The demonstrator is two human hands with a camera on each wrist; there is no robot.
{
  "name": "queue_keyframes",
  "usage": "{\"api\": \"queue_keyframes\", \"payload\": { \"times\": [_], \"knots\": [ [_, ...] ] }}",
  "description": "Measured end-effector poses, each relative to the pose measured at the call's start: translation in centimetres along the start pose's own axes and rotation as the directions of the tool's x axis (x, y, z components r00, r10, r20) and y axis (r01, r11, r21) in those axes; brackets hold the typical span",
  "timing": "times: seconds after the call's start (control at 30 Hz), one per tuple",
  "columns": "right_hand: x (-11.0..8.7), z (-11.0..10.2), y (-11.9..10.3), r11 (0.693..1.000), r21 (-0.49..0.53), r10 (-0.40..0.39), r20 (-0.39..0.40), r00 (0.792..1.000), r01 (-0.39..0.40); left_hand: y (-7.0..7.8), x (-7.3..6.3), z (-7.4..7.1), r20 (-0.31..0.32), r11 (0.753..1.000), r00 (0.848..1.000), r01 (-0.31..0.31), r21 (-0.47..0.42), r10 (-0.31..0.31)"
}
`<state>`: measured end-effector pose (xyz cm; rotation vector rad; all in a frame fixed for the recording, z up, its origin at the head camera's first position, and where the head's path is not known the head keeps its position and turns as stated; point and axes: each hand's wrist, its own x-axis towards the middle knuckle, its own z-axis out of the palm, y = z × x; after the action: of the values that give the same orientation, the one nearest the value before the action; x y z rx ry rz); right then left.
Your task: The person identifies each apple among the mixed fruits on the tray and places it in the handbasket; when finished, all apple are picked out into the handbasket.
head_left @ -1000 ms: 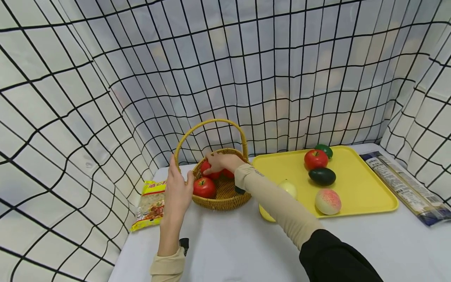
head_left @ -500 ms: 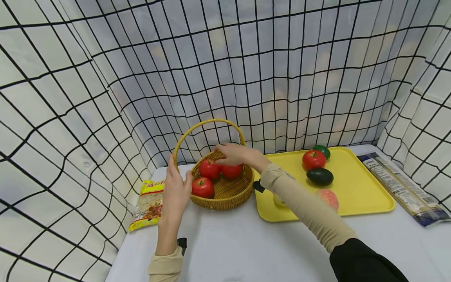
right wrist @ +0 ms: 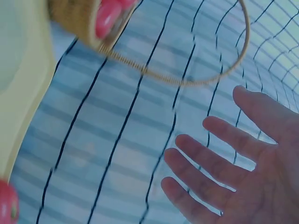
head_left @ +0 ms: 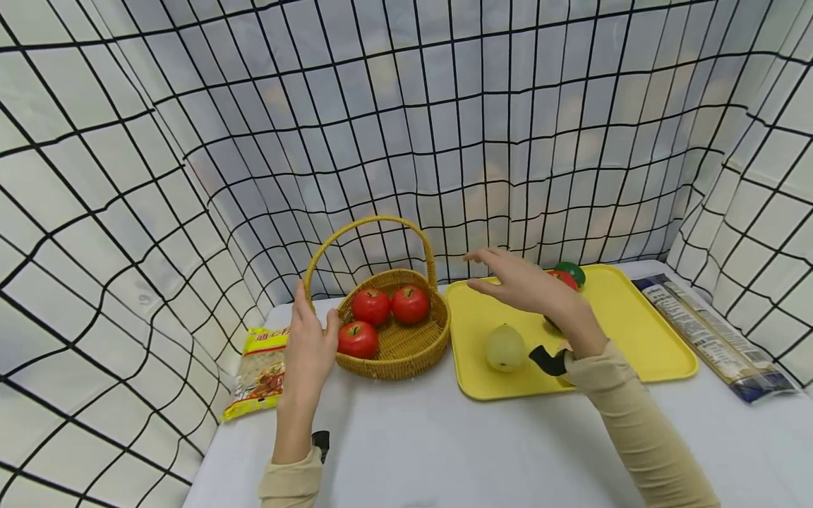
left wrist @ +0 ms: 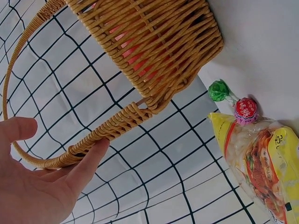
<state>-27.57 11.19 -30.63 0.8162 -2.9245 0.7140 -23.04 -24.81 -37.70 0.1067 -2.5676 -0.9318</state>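
Above the yellow tray [head_left: 641, 353]: right hand [head_left: 530, 286], fingers spread and empty, withdrawn from the basket [head_left: 406, 349] since a second ago. Three tomatoes [head_left: 371, 305] now deposited inside. Basket handle [left wrist: 93, 140] steadied by left hand [head_left: 308, 349], fingers straight, not clenched.

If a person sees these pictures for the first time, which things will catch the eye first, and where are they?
First comes the wicker basket at the table's left, holding three red tomatoes, with the left hand resting on its rim and handle base. Beside it on the right lies a bright yellow tray bearing a pale pear. The empty right hand hovers open above the tray.
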Motion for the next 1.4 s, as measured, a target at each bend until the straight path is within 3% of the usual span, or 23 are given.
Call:
{"api": "queue_keyframes", "payload": {
  "times": [0.2,0.43,0.63,0.97,1.23,1.4],
  "knots": [
    [-5.2,-2.3,3.2,0.995,-0.07,0.062,-0.1,0.993,-0.069,0.0,0.0,0.1,0.008,1.0,1.0,0.005,0.003,-0.005],
    [-10.5,-4.0,5.5,0.982,-0.017,0.18,-0.184,0.966,-0.187,-0.1,0.0,0.3,0.008,1.0,1.0,0.003,-0.001,-0.003],
    [-12.9,-4.8,7.0,0.973,0.001,0.225,-0.21,0.952,-0.23,-0.2,-0.2,0.7,0.008,1.0,1.0,0.001,-0.009,-0.001],
    [-12.4,-4.3,8.2,0.965,0.012,0.26,-0.21,0.943,-0.263,-0.1,-0.3,0.3,-0.003,1.0,1.0,0.007,0.01,-0.007],
    [-11.0,-3.6,9.5,0.969,0.013,0.245,-0.189,0.951,-0.247,-0.2,0.0,0.2,0.002,1.0,1.0,-0.001,-0.012,0.001],
    [-8.7,-3.0,11.9,0.975,-0.017,0.219,-0.113,0.969,-0.222,-0.2,0.1,0.3,0.008,1.0,1.0,0.001,-0.009,-0.001]
  ]
}}
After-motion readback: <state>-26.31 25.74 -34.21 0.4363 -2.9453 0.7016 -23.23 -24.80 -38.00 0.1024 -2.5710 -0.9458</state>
